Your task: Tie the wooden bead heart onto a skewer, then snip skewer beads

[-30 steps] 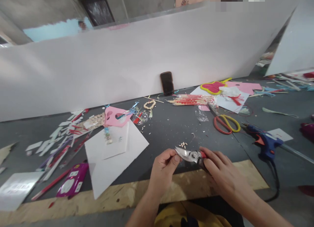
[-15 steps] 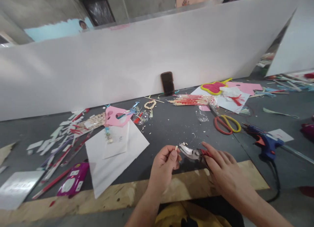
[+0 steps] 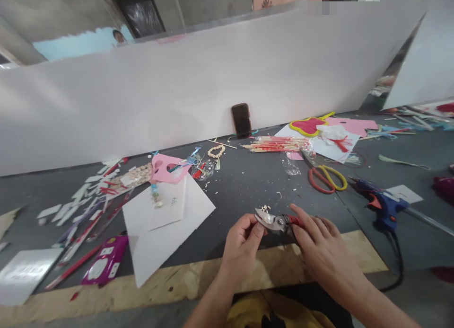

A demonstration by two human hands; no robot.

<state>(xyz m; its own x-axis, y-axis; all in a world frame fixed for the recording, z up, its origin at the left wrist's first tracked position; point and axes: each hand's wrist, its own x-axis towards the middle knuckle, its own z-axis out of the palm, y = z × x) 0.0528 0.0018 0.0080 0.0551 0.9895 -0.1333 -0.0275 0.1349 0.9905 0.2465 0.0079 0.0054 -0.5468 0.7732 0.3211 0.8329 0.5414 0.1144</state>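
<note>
My right hand (image 3: 319, 238) is wrapped round the red handle of a pair of pruning shears (image 3: 280, 222), whose metal blades point left. My left hand (image 3: 244, 243) is closed in a pinch at the tips of those blades. The short pale stick between its fingertips is now mostly hidden by the fingers and blades. Just beyond the blades lie several small pale cut pieces (image 3: 265, 208) on the dark table (image 3: 244, 186).
To the right are scissors (image 3: 328, 179) and a blue glue gun (image 3: 385, 205). Wrapped red-and-pale sticks (image 3: 278, 144) lie behind, near a phone (image 3: 241, 120) leaning on the white partition (image 3: 177, 91). Left stand white paper (image 3: 142, 243) and a magenta box (image 3: 106, 259).
My left hand has come slightly right, bringing the short stick against the shears' blades. The shears have shifted a little left. Nothing else on the table has moved.
</note>
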